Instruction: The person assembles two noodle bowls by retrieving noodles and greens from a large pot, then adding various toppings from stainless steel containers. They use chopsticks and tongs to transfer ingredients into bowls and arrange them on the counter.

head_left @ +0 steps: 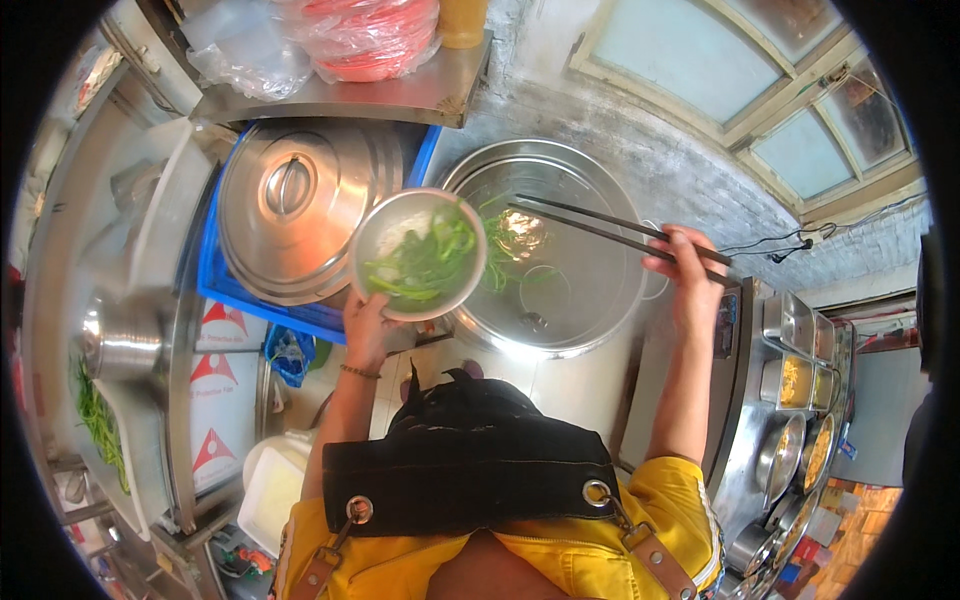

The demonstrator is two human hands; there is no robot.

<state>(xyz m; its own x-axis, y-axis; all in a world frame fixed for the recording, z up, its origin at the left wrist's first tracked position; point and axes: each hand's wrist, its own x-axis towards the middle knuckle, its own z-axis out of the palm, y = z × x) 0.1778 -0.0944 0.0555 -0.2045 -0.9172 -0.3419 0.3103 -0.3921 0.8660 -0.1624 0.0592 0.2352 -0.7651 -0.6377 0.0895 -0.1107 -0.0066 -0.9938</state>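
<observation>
My left hand (366, 325) grips the near rim of a pale bowl (365, 240), its thumb over the edge. Green leafy vegetables (435, 255) lie in the bowl, with something whitish beside them. My right hand (690, 262) is closed round a pair of long dark chopsticks (620, 230), whose tips point left over a large round metal pot (610, 310). Clear liquid seems to fill the pot, and some green leaves (498, 262) float at its left side, next to the bowl. The bowl is held over the pot's left rim.
A big lidded metal pot (270, 240) stands in a blue crate (212, 265) on the left. Above it, a metal shelf (430, 90) carries plastic-wrapped goods (365, 40). Metal food containers (790, 380) line the counter at right. A white tray of greens (105, 425) is far left.
</observation>
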